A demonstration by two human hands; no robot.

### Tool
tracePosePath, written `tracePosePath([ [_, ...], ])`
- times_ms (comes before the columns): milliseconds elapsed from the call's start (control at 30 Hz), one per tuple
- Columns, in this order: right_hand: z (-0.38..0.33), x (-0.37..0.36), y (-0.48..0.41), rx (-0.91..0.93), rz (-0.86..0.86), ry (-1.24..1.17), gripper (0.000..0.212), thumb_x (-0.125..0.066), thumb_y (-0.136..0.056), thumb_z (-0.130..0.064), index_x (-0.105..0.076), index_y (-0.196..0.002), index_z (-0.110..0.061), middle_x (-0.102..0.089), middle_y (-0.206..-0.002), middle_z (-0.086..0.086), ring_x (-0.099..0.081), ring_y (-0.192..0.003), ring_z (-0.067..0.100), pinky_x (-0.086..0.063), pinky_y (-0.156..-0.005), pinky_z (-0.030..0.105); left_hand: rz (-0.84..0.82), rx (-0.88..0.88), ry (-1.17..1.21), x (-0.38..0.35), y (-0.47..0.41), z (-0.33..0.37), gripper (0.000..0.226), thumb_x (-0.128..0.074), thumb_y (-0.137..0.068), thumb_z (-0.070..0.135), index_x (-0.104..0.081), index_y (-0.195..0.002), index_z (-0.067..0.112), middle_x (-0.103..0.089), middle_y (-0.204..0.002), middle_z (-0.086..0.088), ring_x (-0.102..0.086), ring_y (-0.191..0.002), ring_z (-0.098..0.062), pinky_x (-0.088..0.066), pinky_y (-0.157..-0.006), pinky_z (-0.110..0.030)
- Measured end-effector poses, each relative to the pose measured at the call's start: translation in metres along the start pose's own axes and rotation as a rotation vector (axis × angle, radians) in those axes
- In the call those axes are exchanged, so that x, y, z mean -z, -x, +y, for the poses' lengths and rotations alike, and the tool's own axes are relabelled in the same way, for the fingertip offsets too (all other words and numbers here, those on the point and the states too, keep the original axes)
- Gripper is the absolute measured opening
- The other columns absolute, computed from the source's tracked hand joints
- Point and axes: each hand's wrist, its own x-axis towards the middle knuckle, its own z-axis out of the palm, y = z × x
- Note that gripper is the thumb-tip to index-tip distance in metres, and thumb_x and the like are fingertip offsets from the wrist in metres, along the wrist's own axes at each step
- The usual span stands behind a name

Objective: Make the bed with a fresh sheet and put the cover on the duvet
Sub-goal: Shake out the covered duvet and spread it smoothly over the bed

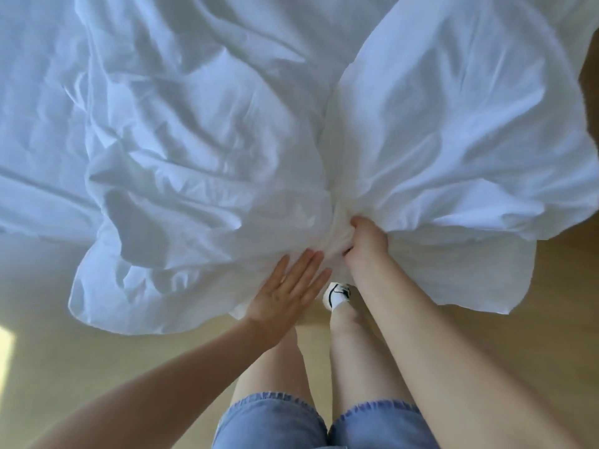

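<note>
A big white crumpled duvet with its cover fills the upper part of the head view and spills over the bed's near edge. My right hand grips a gathered bunch of the white fabric at the middle of that edge, fingers curled into it. My left hand lies flat against the hanging fabric just left of the bunch, fingers straight and together. Whether the fabric in my grip is the cover, the duvet or both I cannot tell.
Light wooden floor runs below and to the right of the bedding. My bare legs in denim shorts stand close to the bed, one white sock showing under the fabric's edge.
</note>
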Motion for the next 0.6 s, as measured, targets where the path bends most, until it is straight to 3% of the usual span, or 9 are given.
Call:
tracePosePath([
  [100, -0.048, -0.033, 0.034, 0.113, -0.269, -0.118, 0.041, -0.045, -0.085, 0.007, -0.058, -0.123, -0.001, -0.06, -0.124, 0.021, -0.063, -0.105, 0.031, -0.053, -0.083, 0.04, 0.111, 0.16, 0.064, 0.015, -0.007, -0.02, 0.117, -0.087, -0.036, 0.042, -0.028, -0.136, 0.025, -0.034, -0.147, -0.008, -0.036, -0.128, -0.027, -0.019, -0.104, -0.049],
  [167, -0.091, -0.06, 0.063, 0.202, -0.397, -0.135, 0.043, -0.043, -0.087, 0.007, -0.054, -0.128, 0.003, -0.059, -0.125, 0.023, -0.06, -0.111, 0.035, -0.051, -0.092, 0.047, 0.201, 0.304, 0.117, 0.031, -0.03, -0.051, 0.124, -0.09, -0.027, 0.049, -0.031, -0.134, 0.027, -0.03, -0.138, -0.016, -0.033, -0.123, -0.032, -0.02, -0.099, -0.053],
  [267, -0.157, -0.099, 0.106, 0.301, -0.506, -0.104, 0.039, -0.043, -0.089, 0.007, -0.053, -0.126, 0.009, -0.059, -0.123, 0.025, -0.062, -0.108, 0.035, -0.053, -0.087, 0.044, 0.295, 0.472, 0.116, 0.061, -0.079, -0.116, 0.119, -0.091, -0.036, 0.04, -0.033, -0.139, 0.028, -0.032, -0.134, -0.022, -0.033, -0.119, -0.037, -0.033, -0.095, -0.054],
  [433, -0.235, -0.152, 0.134, 0.308, -0.607, -0.186, 0.029, -0.04, -0.092, 0.004, -0.059, -0.113, -0.003, -0.065, -0.09, 0.014, -0.064, -0.077, 0.026, -0.054, -0.06, 0.035, 0.279, 0.433, -0.114, 0.099, -0.154, -0.251, 0.089, -0.08, -0.056, 0.01, -0.045, -0.137, 0.026, -0.061, -0.114, -0.028, -0.061, -0.099, -0.046, -0.047, -0.081, -0.062],
  [533, -0.271, -0.189, 0.13, 0.318, -0.595, -0.181, 0.034, -0.042, -0.093, 0.002, -0.057, -0.123, -0.004, -0.066, -0.11, 0.015, -0.065, -0.091, 0.026, -0.053, -0.058, 0.037, 0.253, 0.377, -0.327, 0.113, -0.19, -0.323, 0.087, -0.073, -0.059, 0.015, -0.041, -0.137, 0.035, -0.054, -0.123, -0.021, -0.061, -0.1, -0.039, -0.052, -0.078, -0.054],
  [600, -0.295, -0.217, 0.124, 0.354, -0.585, -0.164, 0.032, -0.043, -0.093, 0.001, -0.055, -0.122, -0.006, -0.063, -0.113, 0.016, -0.063, -0.095, 0.027, -0.052, -0.058, 0.037, 0.239, 0.34, -0.402, 0.123, -0.214, -0.36, 0.086, -0.074, -0.059, 0.023, -0.042, -0.136, 0.041, -0.05, -0.128, -0.014, -0.058, -0.106, -0.034, -0.055, -0.077, -0.045],
])
